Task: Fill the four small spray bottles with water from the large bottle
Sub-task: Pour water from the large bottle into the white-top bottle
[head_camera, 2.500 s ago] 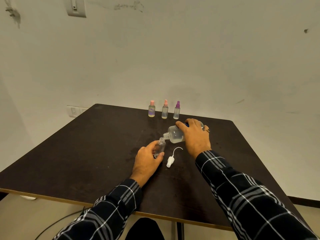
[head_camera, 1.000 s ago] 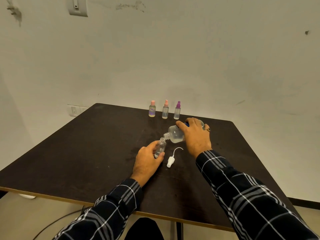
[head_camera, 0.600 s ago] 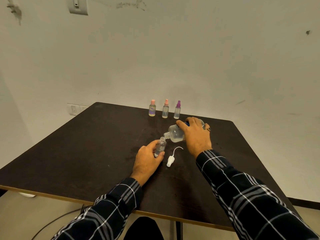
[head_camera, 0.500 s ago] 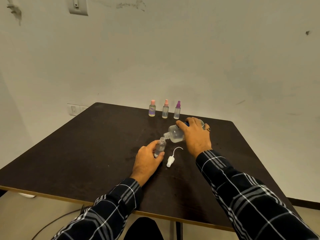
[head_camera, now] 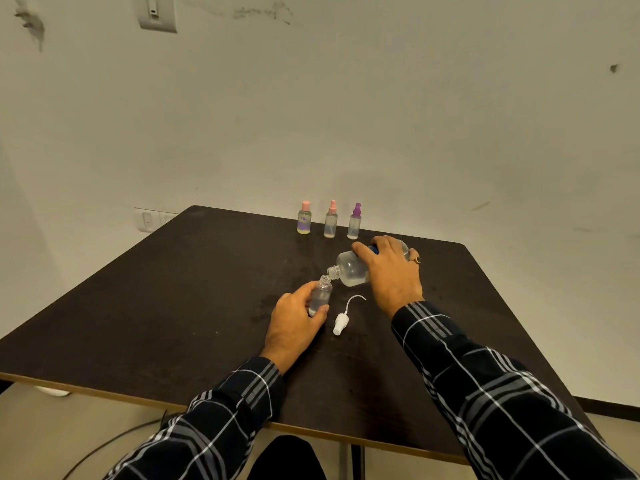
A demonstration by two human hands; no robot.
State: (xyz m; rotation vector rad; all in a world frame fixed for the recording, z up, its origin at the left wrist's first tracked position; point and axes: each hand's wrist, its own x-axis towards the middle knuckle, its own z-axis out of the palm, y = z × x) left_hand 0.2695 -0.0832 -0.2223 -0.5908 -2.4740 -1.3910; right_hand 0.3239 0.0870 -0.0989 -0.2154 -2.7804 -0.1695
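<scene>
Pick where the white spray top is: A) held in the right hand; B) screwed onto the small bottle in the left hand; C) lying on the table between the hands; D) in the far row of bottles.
C: the white spray top lies loose on the table between the left hand and the right hand, off the open-necked small bottle.

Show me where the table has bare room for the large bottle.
The dark brown table is bare on its left side, from the left hand outward. Crowded: the white spray cap between it and the right hand, and three capped small spray bottles at the far edge.
</scene>
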